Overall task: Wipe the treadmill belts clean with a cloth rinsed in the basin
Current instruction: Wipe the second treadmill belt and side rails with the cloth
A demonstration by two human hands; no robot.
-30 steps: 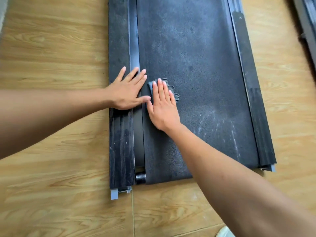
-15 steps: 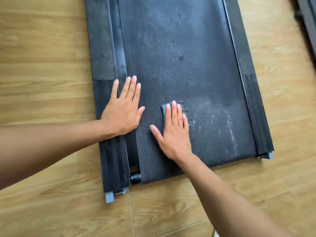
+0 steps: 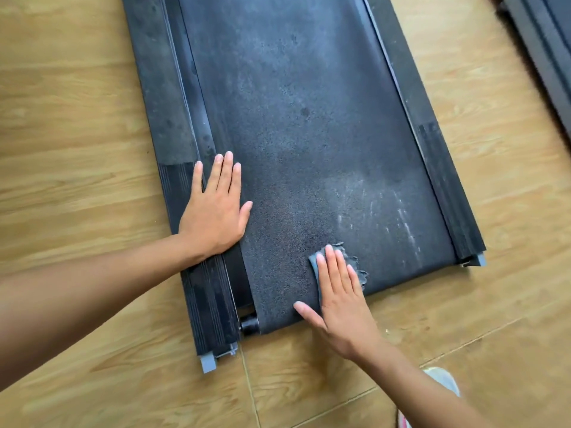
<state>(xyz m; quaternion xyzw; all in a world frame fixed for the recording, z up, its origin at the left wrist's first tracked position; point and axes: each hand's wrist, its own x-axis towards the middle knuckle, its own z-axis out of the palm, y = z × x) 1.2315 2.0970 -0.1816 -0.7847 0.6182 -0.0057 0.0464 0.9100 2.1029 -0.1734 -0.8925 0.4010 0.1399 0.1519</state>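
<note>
I count two hands and one cloth. At centre left, the left hand (image 3: pixel 213 211) lies flat, fingers straight and slightly apart, across the left side rail (image 3: pixel 167 112) and the edge of the one treadmill belt (image 3: pixel 309 134) in full view. At lower centre, the right hand (image 3: pixel 343 307) presses the grey cloth (image 3: pixel 361 273) onto the belt's near end, fingers straight and close together.

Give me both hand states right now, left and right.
Left hand: open, flat on the side rail and belt edge, holding nothing.
Right hand: open, straight fingers pressing the cloth onto the belt.
</note>
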